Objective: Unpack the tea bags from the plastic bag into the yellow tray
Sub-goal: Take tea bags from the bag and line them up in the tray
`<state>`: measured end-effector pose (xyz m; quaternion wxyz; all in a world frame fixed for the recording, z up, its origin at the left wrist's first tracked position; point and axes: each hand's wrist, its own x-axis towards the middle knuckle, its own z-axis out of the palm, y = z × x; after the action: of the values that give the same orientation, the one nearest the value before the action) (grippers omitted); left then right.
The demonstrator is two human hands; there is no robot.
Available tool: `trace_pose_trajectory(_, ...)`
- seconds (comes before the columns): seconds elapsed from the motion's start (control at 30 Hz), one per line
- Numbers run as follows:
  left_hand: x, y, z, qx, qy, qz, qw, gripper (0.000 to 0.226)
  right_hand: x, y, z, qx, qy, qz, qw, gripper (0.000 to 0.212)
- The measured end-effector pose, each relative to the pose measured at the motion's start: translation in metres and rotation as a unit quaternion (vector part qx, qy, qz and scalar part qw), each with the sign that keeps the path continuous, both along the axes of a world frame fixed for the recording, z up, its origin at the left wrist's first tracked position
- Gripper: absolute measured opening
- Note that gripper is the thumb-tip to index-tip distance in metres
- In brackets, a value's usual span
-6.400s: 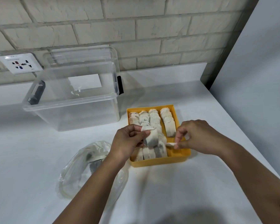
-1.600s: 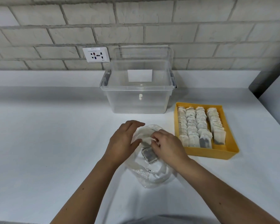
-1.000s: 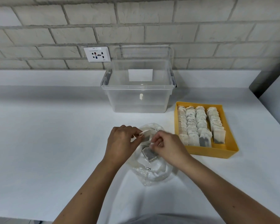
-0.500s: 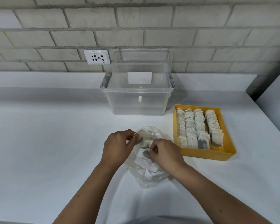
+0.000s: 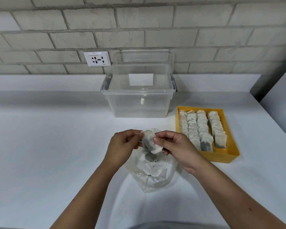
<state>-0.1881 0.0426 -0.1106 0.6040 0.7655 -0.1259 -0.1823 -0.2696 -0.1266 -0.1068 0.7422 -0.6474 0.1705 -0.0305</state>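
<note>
The tea bag (image 5: 151,142) hangs above the plastic bag (image 5: 153,176), left of the yellow tray (image 5: 221,157), pinched between the fingers (image 5: 156,140) of the left hand (image 5: 122,144) and right hand (image 5: 177,147). Its thread (image 5: 139,133), barely visible, may be tangled; tugging could tear the paper and spill leaves.

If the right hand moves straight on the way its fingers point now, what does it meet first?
The right hand pinches the tea bag; just beyond it, probably the left hand, though depth is unclear.

Both hands, left (image 5: 122,144) and right (image 5: 173,146), pinch a tea bag (image 5: 149,142) above the plastic bag (image 5: 155,172), beside the yellow tray (image 5: 221,156).
</note>
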Motion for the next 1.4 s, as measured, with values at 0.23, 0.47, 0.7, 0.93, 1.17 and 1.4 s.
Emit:
trace_pose_trajectory(0.23, -0.005, -0.004, 0.004, -0.073, 0.092, 0.008, 0.993, 0.019, 0.011, 0.005, -0.007, 0.019, 0.003, -0.052, 0.998, 0.011)
trace_pose_trajectory(0.47, -0.008, -0.008, 0.006, -0.086, 0.1, 0.029, 0.991, 0.021, 0.014, 0.007, -0.009, 0.023, 0.006, -0.072, 0.997, 0.019)
trace_pose_trajectory(0.7, -0.006, -0.013, 0.002, -0.073, 0.071, 0.082, 0.991, 0.012, 0.009, 0.012, -0.004, -0.005, 0.037, -0.045, 0.998, 0.034)
trace_pose_trajectory(0.93, -0.004, -0.012, 0.002, -0.106, 0.103, 0.084, 0.986, 0.007, 0.002, 0.001, 0.001, -0.129, 0.022, -0.028, 0.991, 0.015)
trace_pose_trajectory(1.17, 0.006, -0.005, 0.001, -0.067, 0.089, 0.058, 0.992, 0.015, -0.006, -0.024, 0.042, -0.596, -0.047, 0.246, 0.763, 0.013)
trace_pose_trajectory(1.4, -0.003, -0.012, 0.002, -0.01, 0.08, -0.045, 0.996, 0.016, 0.015, -0.024, 0.047, -0.405, -0.065, 0.155, 0.899, 0.03)
